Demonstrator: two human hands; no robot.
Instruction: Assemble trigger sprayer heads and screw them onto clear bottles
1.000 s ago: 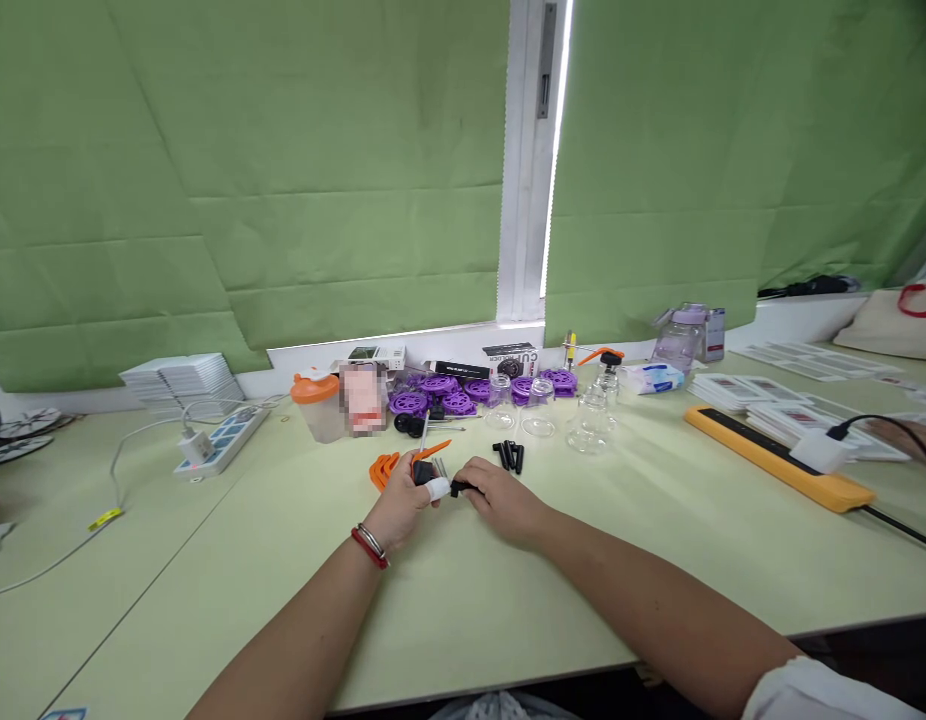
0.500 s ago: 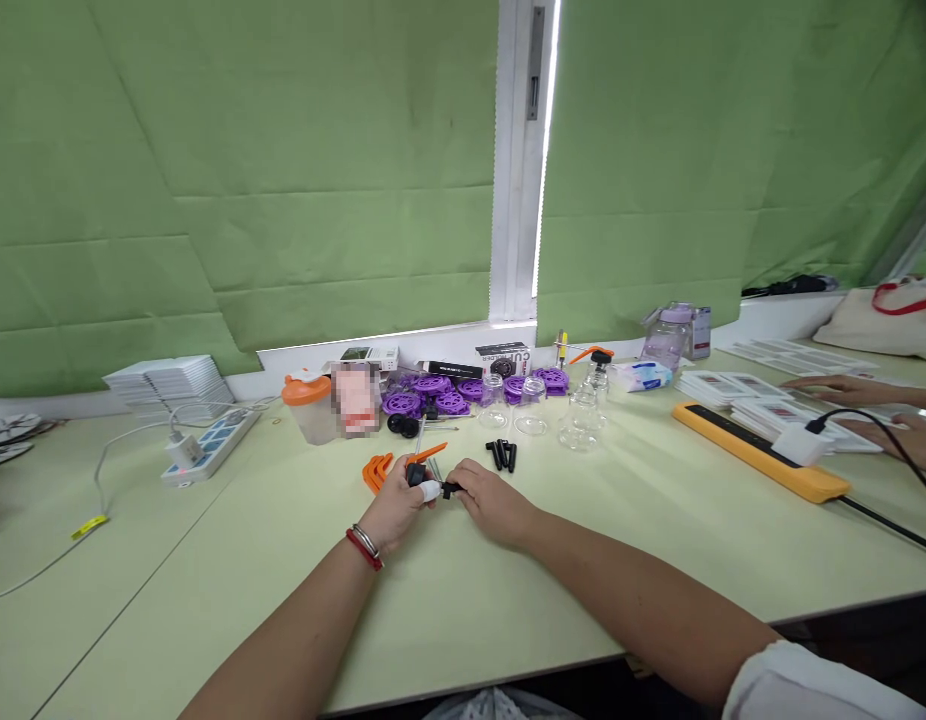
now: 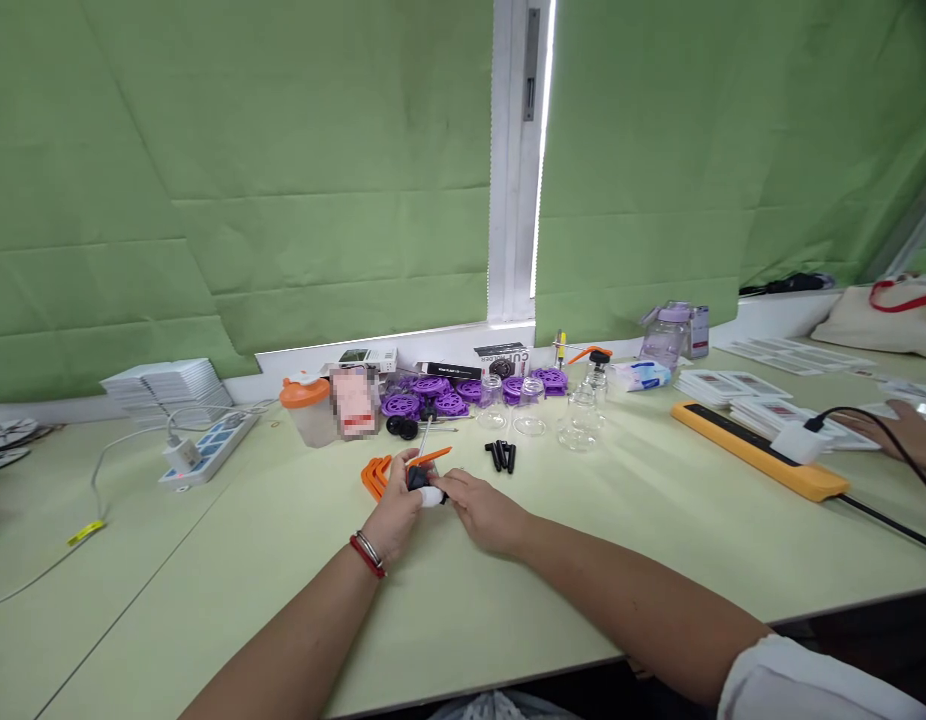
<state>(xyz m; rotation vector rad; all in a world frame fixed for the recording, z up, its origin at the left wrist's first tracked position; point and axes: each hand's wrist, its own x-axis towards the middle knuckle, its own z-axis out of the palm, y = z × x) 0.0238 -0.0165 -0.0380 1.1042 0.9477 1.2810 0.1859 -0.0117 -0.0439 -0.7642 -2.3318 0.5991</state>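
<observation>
My left hand (image 3: 397, 515), with a red bracelet at the wrist and a white wrap on one fingertip, is closed round a small black part (image 3: 417, 479). My right hand (image 3: 484, 510) meets it from the right, fingers pinched against the same black part. Both rest on the pale green table (image 3: 583, 560). Orange curved pieces (image 3: 376, 472) lie just left of my left hand. Several short black pegs (image 3: 502, 456) lie a little beyond my right hand.
Purple wheels (image 3: 433, 393), clear glass jars (image 3: 581, 412), an orange-lidded cup (image 3: 304, 408) and small boxes line the back under green blinds. A power strip (image 3: 204, 448) with cable lies left. An orange bar (image 3: 755, 449) and card stacks lie right, by another person's hand (image 3: 909, 432).
My hands have drawn closer together around the black part. The view shifted slightly right. The other person's hands at the right edge have moved.
</observation>
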